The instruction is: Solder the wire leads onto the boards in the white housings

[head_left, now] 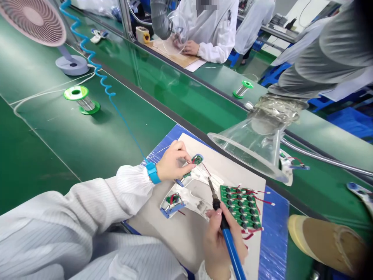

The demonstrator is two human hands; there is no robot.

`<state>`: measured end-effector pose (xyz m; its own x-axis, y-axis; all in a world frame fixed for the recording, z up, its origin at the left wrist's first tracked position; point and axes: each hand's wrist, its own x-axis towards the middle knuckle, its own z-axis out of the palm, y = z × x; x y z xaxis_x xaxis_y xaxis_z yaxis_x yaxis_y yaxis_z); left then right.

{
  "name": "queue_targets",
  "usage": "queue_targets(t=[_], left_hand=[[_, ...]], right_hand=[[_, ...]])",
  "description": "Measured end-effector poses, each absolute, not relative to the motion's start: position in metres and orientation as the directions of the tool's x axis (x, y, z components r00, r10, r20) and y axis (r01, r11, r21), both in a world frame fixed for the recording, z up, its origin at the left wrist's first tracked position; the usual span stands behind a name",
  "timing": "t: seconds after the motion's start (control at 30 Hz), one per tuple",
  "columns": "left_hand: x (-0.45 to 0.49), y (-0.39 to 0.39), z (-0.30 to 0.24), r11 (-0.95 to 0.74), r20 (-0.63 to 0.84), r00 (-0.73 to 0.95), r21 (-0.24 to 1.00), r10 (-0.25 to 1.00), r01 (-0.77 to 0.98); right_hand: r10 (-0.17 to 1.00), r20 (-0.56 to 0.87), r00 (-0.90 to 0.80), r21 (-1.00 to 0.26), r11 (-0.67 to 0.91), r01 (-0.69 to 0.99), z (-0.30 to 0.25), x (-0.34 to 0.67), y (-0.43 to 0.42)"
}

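Note:
My right hand [223, 237] is closed round the blue-handled soldering iron [225, 229], its tip pointing up and away beside a thin red wire [206, 169]. My left hand [175, 161], wearing a blue wrist strap [152, 172], pinches a thin strand of solder wire [161, 149] over the work. Under and beside the hands lies a white curved plastic housing [201, 200] with blue end parts and small circuit boards inside. A small green board [197, 159] sits just past my left fingertips. To the right rests a green panel of boards [240, 208] with black round parts and red wires.
A clear fume hood [247, 147] on a grey duct hangs at the right. Solder spools [84, 100], a pink fan [36, 19] and a coiled blue cord [87, 48] stand left. A brown cylinder [323, 241] is near right. A co-worker [215, 35] sits opposite.

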<state>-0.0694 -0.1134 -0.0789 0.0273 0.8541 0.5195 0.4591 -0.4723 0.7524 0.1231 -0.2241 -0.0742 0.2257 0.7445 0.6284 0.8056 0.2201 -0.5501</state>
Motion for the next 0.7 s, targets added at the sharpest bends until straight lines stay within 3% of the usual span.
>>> queue_targets(t=[0.4,0.57,0.7], left_hand=[[-0.0681,-0.1109,-0.0814,-0.481,0.514,0.032,0.775,0.857,0.41],[-0.068,-0.1107,-0.0824,-0.498,0.529,0.045,0.764,0.848,0.409],[-0.0675,-0.1108,-0.0822,-0.51,0.54,0.047,0.759,0.84,0.405]], right_hand=[[0.784,0.572,0.241,-0.543,0.142,0.828,-0.0821,0.1254,-0.2277],[0.768,0.589,0.25,-0.578,0.185,0.795,-0.0785,0.123,-0.2252],[0.786,0.545,0.293,-0.595,0.116,0.795,-0.079,0.1223,-0.2264]])
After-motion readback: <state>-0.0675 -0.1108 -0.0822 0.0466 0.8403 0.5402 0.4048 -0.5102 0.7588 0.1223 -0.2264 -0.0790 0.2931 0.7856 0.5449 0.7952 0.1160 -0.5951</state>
